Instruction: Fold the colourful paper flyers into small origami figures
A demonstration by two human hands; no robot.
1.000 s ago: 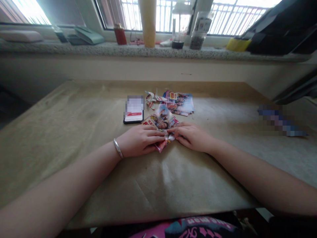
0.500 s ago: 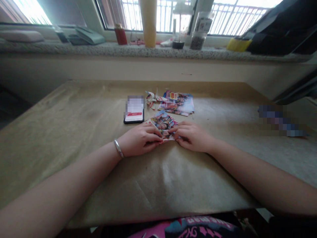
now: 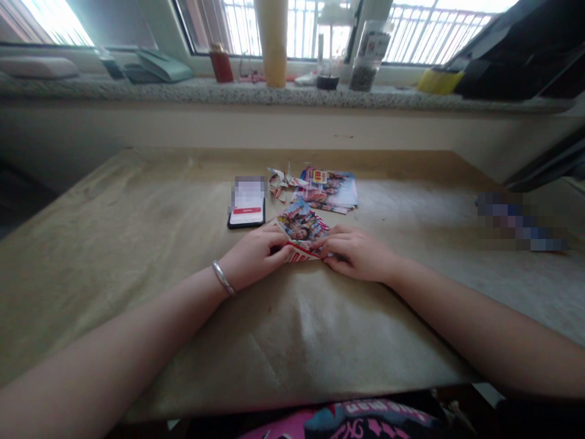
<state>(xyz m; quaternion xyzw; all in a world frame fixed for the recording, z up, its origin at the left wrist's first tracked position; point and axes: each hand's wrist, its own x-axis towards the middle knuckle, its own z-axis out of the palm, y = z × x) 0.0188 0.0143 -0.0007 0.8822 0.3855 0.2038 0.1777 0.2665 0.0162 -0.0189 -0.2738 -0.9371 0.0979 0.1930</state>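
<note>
A folded sheet of colourful printed paper (image 3: pixel 301 222) lies on the table in front of me, its near edge turned so a white strip with red print shows. My left hand (image 3: pixel 262 249) grips its left side, thumb on the near edge, with a silver bangle at the wrist. On the right side, my right hand (image 3: pixel 350 250) pinches the paper with bent fingers pressed on it. Just beyond lie folded paper pieces (image 3: pixel 283 181) with red and white print, beside a stack of printed leaflets (image 3: pixel 336 189). Left of the paper rests a phone (image 3: pixel 247 213).
A tan cover lies over the table (image 3: pixel 183 341). At the far right is a blurred-out flat item (image 3: pixel 521 222). Along the windowsill (image 3: pixel 183 91) stand a red bottle (image 3: pixel 222 64), a tall yellow cylinder (image 3: pixel 274 46), clear containers (image 3: pixel 368 58) and a yellow object (image 3: pixel 439 80).
My left hand has shifted slightly left and its thumb has moved up on the paper. The near edge now shows a red-printed white strip. My right hand has barely moved.
</note>
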